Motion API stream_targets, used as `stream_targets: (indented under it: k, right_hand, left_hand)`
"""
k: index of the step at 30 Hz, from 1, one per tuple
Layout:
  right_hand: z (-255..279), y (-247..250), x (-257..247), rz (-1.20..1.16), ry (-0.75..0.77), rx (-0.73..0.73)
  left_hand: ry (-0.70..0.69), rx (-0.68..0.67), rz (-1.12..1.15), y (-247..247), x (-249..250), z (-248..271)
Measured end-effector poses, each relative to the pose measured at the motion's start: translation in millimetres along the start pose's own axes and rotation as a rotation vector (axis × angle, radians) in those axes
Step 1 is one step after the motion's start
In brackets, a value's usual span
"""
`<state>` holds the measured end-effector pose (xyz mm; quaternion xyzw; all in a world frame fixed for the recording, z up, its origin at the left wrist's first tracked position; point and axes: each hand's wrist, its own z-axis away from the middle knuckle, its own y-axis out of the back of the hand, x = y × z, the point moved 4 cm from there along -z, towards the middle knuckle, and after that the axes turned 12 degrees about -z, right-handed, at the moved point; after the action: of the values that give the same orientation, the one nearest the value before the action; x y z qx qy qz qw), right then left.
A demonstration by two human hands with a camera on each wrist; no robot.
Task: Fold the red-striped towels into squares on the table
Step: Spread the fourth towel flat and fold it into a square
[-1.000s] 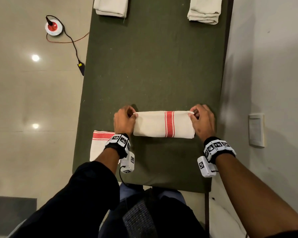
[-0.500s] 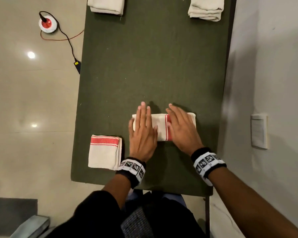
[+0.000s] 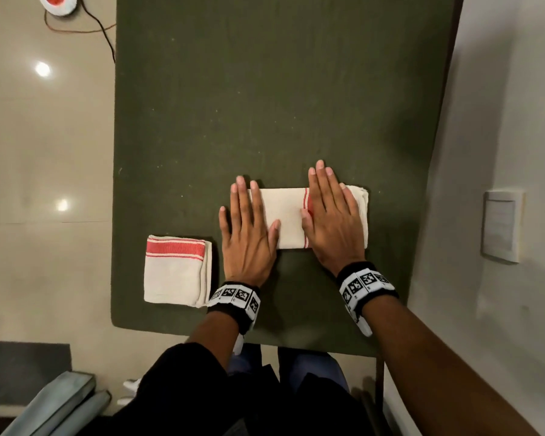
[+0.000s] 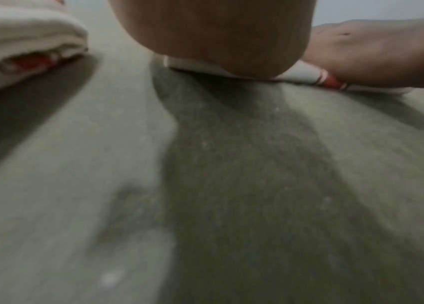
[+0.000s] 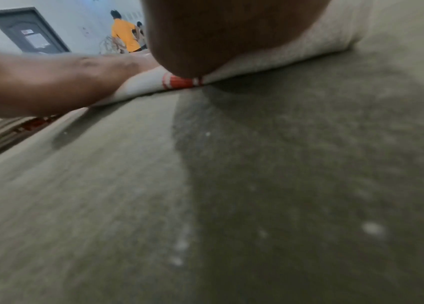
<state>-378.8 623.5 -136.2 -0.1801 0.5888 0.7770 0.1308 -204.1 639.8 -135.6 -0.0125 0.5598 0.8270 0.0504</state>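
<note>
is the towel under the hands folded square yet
Not yet: the towel is a folded oblong strip, pressed flat by left hand and right hand.

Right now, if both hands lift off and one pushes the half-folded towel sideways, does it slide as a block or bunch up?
Likely bunches: the half-folded towel is soft layered cloth, its right end already puffed. The green table cover looks matte and may drag the bottom layer. The left hand and right hand lie flat on it; it may spring up slightly when released.
</note>
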Motion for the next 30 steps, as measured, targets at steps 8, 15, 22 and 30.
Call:
stream_targets:
  k: [8,15,22,30]
  right_hand:
    - [10,7,15,0.065,-0.011,0.033]
    - [17,44,34,-0.154,-0.06,0.249]
    - [82,36,62,-0.726,-0.654,0.565]
    - [89,28,69,-0.793,-0.612,0.371]
  left_hand:
    - [0.005,-0.004,0.037,2,-8,4]
    - [0.233,0.145,0.534,19,-36,21]
    - [0.57,0.158,0.821,11,-31,45]
    - [0.584,0.068,0.946,6,-40,40]
